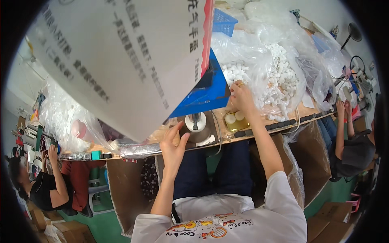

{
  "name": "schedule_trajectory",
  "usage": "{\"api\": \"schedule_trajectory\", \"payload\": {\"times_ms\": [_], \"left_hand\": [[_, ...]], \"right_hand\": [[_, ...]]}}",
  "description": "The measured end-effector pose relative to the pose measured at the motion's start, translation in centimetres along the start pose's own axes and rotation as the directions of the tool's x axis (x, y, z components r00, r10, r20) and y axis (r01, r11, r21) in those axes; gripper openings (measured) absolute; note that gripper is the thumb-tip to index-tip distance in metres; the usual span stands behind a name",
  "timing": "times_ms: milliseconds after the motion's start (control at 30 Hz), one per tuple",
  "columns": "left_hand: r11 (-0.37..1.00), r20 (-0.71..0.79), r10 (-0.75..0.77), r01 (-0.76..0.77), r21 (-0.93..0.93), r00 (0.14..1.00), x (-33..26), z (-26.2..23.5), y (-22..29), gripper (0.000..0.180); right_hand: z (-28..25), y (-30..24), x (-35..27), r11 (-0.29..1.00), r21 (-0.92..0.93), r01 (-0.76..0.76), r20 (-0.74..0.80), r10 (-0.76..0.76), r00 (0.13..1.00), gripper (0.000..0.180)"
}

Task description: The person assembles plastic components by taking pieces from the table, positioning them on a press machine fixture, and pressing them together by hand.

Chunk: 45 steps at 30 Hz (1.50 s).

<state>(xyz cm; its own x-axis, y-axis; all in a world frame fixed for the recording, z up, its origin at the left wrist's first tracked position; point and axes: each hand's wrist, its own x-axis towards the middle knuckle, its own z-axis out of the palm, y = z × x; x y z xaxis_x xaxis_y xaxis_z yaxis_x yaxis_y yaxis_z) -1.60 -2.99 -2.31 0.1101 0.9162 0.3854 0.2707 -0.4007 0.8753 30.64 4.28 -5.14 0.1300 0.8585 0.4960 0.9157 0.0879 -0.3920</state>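
Note:
My left hand (173, 145) is at the table edge with thumb and fingers apart, beside a round white piece (198, 124) under the metal rod of a blue bench machine (211, 95). Nothing shows in its grasp. Farther out and to the right, my right hand (242, 98) has its fingers bent together near a heap of small white plastic pieces (236, 71). Its fingertips are partly hidden, and I cannot make out what they hold. A shallow clear dish (236, 126) with a yellowish base and round white pieces sits below my right wrist.
A large printed white sheet (121, 69) blocks much of the upper left. Clear plastic bags and more white pieces (279, 77) cover the right side, with a blue basket (224, 22) behind. Cardboard boxes (310, 162) stand below the table. Co-workers sit at both sides.

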Motion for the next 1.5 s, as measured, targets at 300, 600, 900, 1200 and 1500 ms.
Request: {"api": "schedule_trajectory", "payload": {"times_ms": [300, 600, 900, 1200, 1500], "left_hand": [[0.991, -0.064, 0.131, -0.133, -0.023, 0.989, 1.6, 0.2, 2.3, 0.024], [0.368, 0.021, -0.172, 0.044, 0.929, 0.985, -3.4, -17.1, 3.2, 0.03], [0.838, 0.285, -0.152, -0.029, 0.544, 0.946, 4.2, -4.7, -3.6, 0.036], [0.99, 0.121, -0.138, 0.139, 0.005, 0.983, 4.9, -4.6, -0.6, 0.033], [0.944, 0.093, -0.075, 0.101, -0.313, 0.993, 5.1, 0.6, 2.4, 0.045]], "right_hand": [[-4.2, -3.4, -1.9, 0.953, -0.107, 0.283, -0.009, -0.285, 0.958, 0.036], [-0.9, -10.0, -5.3, 0.435, 0.857, -0.275, 0.226, 0.163, 0.96, 0.015], [-1.5, -16.8, -6.7, 0.783, 0.607, -0.133, 0.187, 0.022, 0.982, 0.018], [-0.3, -16.4, -7.3, 0.827, 0.556, -0.081, 0.064, 0.055, 0.996, 0.023], [1.0, -15.0, -7.5, 0.831, 0.536, 0.146, -0.131, -0.089, 0.987, 0.016]]}}
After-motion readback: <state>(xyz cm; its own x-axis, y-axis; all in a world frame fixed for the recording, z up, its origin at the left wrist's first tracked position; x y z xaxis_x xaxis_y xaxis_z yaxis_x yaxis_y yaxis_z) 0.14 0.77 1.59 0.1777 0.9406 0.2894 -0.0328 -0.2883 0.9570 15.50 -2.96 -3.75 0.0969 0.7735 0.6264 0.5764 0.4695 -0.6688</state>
